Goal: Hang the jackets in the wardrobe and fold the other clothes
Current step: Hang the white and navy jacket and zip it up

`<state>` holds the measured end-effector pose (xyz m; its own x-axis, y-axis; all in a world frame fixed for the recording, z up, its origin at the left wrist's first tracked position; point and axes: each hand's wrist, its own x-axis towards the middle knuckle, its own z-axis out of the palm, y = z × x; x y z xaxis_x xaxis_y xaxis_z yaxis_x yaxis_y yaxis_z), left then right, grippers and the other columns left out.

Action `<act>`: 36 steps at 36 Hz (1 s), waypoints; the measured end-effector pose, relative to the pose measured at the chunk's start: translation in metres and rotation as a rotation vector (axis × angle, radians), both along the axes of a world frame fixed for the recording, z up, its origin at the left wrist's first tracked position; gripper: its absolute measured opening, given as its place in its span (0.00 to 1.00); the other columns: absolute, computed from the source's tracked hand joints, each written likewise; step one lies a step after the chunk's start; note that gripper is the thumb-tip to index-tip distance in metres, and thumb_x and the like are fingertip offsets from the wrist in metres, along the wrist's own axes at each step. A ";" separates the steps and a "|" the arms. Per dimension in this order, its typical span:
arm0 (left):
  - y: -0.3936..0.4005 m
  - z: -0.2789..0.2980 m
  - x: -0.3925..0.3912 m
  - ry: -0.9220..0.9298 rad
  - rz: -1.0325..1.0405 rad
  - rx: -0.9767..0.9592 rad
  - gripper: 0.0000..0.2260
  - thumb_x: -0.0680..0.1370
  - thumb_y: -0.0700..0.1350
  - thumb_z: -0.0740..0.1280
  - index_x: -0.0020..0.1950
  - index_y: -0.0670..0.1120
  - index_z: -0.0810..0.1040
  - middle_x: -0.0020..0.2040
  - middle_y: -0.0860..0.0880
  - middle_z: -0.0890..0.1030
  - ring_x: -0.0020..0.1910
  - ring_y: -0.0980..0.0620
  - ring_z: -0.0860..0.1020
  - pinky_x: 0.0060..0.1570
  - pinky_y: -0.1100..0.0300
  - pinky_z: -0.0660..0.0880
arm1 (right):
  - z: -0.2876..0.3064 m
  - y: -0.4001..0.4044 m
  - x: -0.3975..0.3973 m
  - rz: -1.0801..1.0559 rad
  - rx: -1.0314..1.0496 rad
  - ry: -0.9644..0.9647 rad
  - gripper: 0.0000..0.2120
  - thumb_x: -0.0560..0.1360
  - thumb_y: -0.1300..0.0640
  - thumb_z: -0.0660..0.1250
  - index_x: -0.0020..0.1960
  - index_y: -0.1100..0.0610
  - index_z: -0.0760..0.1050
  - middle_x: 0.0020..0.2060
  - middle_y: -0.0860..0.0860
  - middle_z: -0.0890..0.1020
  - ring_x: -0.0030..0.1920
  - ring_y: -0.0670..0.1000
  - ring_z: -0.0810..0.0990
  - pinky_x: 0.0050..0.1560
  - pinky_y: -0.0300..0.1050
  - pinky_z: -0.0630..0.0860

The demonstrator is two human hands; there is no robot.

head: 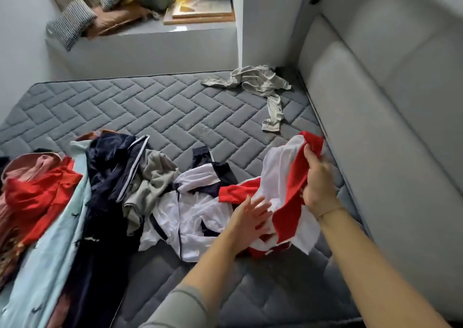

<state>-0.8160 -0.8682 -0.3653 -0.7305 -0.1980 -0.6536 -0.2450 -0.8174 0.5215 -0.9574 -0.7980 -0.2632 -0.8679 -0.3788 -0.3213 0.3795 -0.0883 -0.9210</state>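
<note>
Grey quilted mattress (155, 107) beside padded headboard (375, 89), grey ledge (140, 49) beyond.

No word, brand, number or sign can be read anywhere in this view: the small dark marks scattered over the pale blue garment (47, 247) lying at the left of the mattress (155, 107) are too blurred to make out.

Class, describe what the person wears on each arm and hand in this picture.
The left hand is bare; a grey-green sleeve is pushed up toward the elbow. The right hand and forearm are bare, with a thin bracelet at the wrist. No gloves or rings show.
</note>
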 end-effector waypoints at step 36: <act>-0.132 -0.284 0.148 -0.746 0.954 -0.365 0.10 0.81 0.54 0.61 0.46 0.55 0.79 0.44 0.58 0.83 0.45 0.61 0.80 0.44 0.65 0.73 | -0.325 -0.102 0.137 0.912 0.476 -0.167 0.13 0.79 0.65 0.61 0.51 0.48 0.79 0.50 0.44 0.83 0.54 0.43 0.80 0.52 0.34 0.73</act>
<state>-0.6679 -1.0005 -0.6497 0.3239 -0.6966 -0.6402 0.0301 -0.6687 0.7429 -0.8200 -0.9005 -0.5879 -0.2470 -0.6710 -0.6991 0.2455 0.6546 -0.7150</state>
